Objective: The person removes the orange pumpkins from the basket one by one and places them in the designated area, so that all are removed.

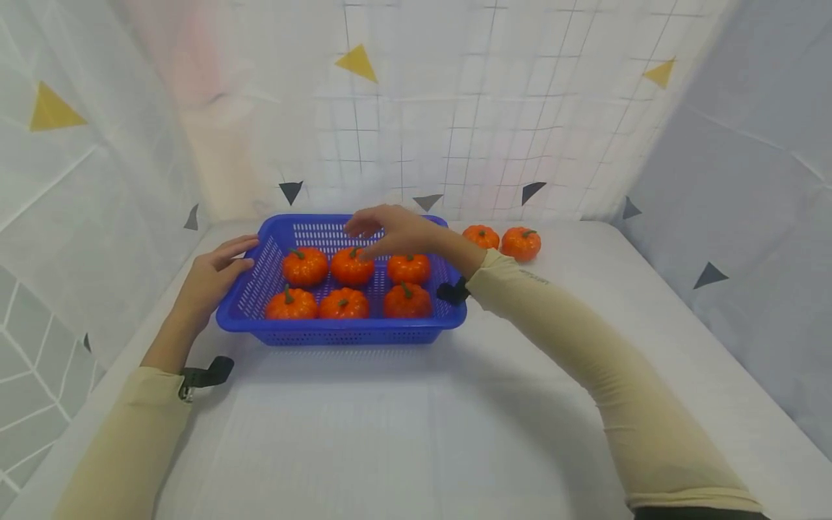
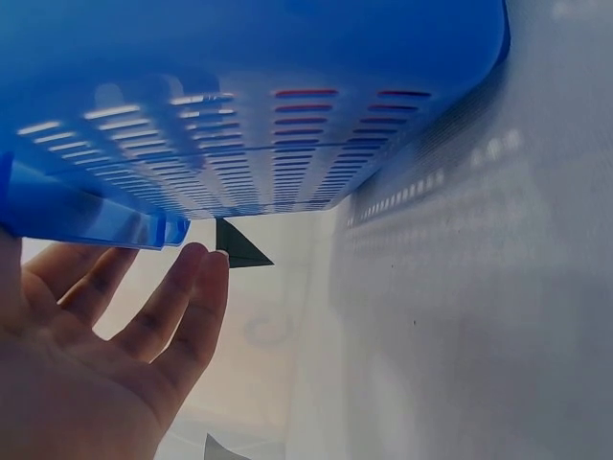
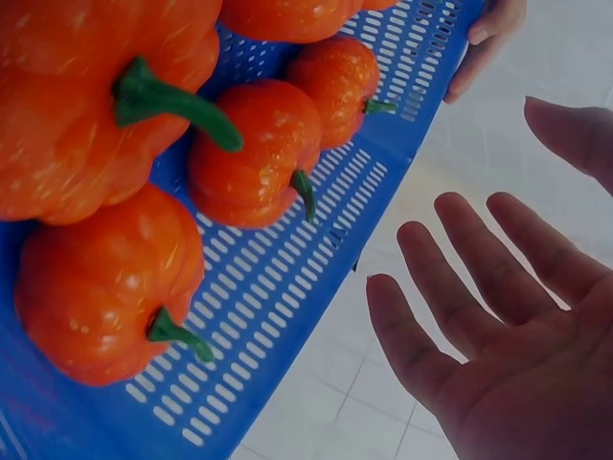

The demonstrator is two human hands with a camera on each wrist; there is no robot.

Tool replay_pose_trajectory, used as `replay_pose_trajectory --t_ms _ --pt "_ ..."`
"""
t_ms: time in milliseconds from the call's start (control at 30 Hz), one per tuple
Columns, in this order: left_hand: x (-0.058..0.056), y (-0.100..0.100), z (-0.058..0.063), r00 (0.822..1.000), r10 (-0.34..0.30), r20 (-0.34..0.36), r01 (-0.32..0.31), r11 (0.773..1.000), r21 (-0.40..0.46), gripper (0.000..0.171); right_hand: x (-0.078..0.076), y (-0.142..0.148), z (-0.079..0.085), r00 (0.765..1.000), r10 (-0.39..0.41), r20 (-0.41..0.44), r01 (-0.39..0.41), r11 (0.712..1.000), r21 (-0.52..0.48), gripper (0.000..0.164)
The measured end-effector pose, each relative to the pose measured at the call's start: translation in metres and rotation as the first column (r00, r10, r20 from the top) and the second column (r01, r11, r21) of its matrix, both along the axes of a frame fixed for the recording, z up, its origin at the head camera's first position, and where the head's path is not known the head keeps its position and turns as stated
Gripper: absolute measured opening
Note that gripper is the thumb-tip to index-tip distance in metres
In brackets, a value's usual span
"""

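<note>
A blue plastic basket (image 1: 351, 325) with slotted walls holds several small orange pumpkins (image 1: 305, 267) with green stems, in two rows. My left hand (image 1: 214, 274) is at the basket's left rim, fingertips right by its edge. In the left wrist view its spread fingers (image 2: 196, 326) show beside and below the rim, palm facing the camera. My right hand (image 1: 396, 230) hovers over the back part of the basket, fingers loosely bent with nothing between them. In the right wrist view, that hand (image 3: 517, 335) has its fingers spread apart, clear of the pumpkins (image 3: 259, 153).
Two more orange pumpkins (image 1: 521, 244) lie on the white table (image 1: 338, 433) right of the basket, one partly hidden by my right forearm. Pale hanging sheets with triangles and grid lines (image 1: 455, 108) enclose the table at the back and sides.
</note>
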State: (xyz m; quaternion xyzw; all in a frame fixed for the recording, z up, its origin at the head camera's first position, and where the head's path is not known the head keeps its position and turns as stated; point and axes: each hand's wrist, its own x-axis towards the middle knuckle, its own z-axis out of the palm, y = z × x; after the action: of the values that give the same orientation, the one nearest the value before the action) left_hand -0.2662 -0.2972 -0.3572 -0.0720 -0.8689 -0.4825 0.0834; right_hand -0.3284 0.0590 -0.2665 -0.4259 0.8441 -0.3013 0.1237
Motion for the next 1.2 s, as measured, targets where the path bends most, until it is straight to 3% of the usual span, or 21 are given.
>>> replay_pose_trajectory --t_ms 367,733,1200 --pt "0.0 -0.001 -0.002 1.0 -0.003 -0.008 0.003 1.0 0.01 0.049 0.002 -0.016 -0.014 0.995 0.063 0.071 -0.068 0.995 0.073 0.048" --pt "0.001 0.0 0.0 1.0 0.001 -0.002 -0.001 1.0 0.002 0.05 0.001 -0.026 -0.026 0.983 0.138 0.121 -0.161 0.965 0.206 0.057" --pt "-0.001 -0.002 -0.002 1.0 -0.014 -0.008 0.014 1.0 0.015 0.049 0.0 -0.032 -0.038 0.964 0.195 0.179 -0.232 0.949 0.215 0.062"
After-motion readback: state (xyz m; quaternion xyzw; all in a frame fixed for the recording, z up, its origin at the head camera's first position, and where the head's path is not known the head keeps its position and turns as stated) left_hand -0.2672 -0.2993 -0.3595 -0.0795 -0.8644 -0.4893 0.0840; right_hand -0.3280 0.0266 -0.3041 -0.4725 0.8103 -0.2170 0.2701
